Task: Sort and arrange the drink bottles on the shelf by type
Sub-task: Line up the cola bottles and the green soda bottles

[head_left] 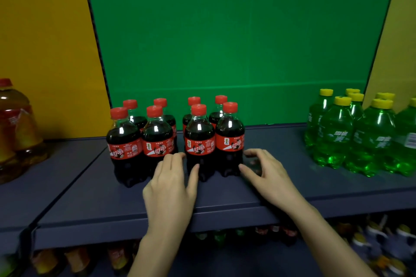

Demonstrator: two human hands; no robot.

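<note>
Oil jug (15, 128) with a red cap far out to the left of the left fingertips, standing on the dark blue shelf (90, 198) against a yellow panel (45, 51). Closer in, cola bottles (157, 139): eight, red-capped and red-labelled, upright, in two blocks of four with a narrow gap between the blocks. First block just left of and behind the left fingers (174, 157). Left hand (171, 184) palm down over the shelf's front edge, fingers nearly straight and slightly spread, tips at the gap between the blocks, against the lower part of the front bottles there; thumb laid on the base of the second block's near-left bottle. Touches only, grips nothing. Second block between the two hands, just beyond both thumbs. Right hand (267, 175) palm down too, fingers (254, 153) loosely arched and apart, tips just right of the near-right bottle's lower half; thumb tip at that bottle's base, touching or barely off it, cannot tell which. Wraps nothing. Behind the bottles, green back panel (225, 40). Well to the right of the right fingertips, green bottles (337, 137) with yellow caps, clustered upright on the same shelf, the outermost cut by the frame edge. Below both wrists, under the shelf's lip, blurred goods (76, 258), too soft to name.
</note>
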